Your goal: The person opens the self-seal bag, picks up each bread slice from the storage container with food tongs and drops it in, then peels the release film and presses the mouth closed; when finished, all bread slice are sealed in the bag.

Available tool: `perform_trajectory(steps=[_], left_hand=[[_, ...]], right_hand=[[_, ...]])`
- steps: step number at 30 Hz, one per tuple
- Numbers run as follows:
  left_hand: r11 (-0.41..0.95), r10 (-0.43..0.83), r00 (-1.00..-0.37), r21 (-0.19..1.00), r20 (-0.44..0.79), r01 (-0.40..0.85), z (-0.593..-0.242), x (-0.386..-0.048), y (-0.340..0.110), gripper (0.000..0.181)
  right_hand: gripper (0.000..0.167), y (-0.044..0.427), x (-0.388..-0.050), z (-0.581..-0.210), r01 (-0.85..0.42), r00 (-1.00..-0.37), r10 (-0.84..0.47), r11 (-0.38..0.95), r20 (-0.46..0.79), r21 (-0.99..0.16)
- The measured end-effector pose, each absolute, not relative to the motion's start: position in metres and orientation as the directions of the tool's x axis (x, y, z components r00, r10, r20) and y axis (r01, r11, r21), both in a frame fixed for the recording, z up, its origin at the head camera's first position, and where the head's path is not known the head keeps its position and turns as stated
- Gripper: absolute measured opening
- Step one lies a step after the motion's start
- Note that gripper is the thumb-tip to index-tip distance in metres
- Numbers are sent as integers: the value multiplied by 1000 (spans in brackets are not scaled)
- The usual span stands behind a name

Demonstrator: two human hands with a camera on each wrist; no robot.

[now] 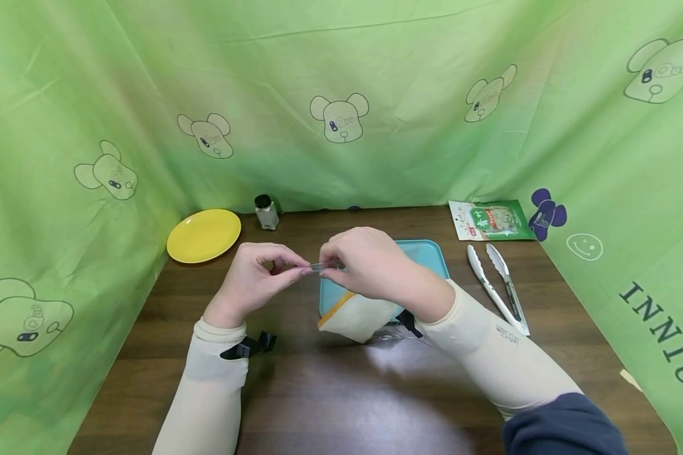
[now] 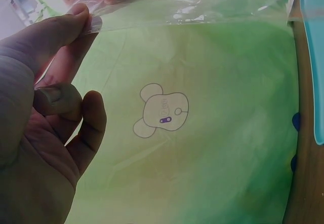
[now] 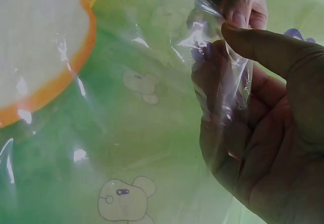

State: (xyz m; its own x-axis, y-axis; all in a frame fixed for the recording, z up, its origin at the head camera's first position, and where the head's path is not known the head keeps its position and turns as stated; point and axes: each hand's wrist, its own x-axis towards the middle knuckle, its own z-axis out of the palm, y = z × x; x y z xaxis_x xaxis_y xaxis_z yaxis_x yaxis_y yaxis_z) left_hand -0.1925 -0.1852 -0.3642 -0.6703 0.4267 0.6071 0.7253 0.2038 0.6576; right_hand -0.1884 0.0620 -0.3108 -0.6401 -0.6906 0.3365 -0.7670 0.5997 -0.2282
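A clear plastic bag [image 1: 317, 267] hangs over the table with a white bread slice [image 1: 358, 317] with an orange crust inside it. At one end of the bag's top edge, my left hand [image 1: 253, 276] pinches the film between thumb and index finger. My right hand [image 1: 370, 262] grips the same edge close by; its fingers show through the film in the right wrist view, where the bread slice [image 3: 40, 41] fills the upper left. Behind the bag lies a light blue tray [image 1: 441, 265], partly hidden by my right hand and the bread.
A yellow plate [image 1: 203, 236] and a black-capped shaker jar [image 1: 267, 213] stand at the back left. To the right, metal tongs [image 1: 498, 287] lie below a green and white food packet [image 1: 492, 220]. Green printed curtains [image 1: 284, 69] enclose the wooden table [image 1: 319, 404].
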Motion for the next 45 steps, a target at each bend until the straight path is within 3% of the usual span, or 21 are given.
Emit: perform_trajectory(steps=[22,45], left_hand=[[199,420,-666,653,616,730,-363,-193,-189,24],[226,413,-691,668,594,709,-365,-195,-194,25]], right_hand=[[28,67,-189,-309,-731,-682,-677,636,277,-247],[13,107,-186,-314,-654,-756,-608,679,242,-334]])
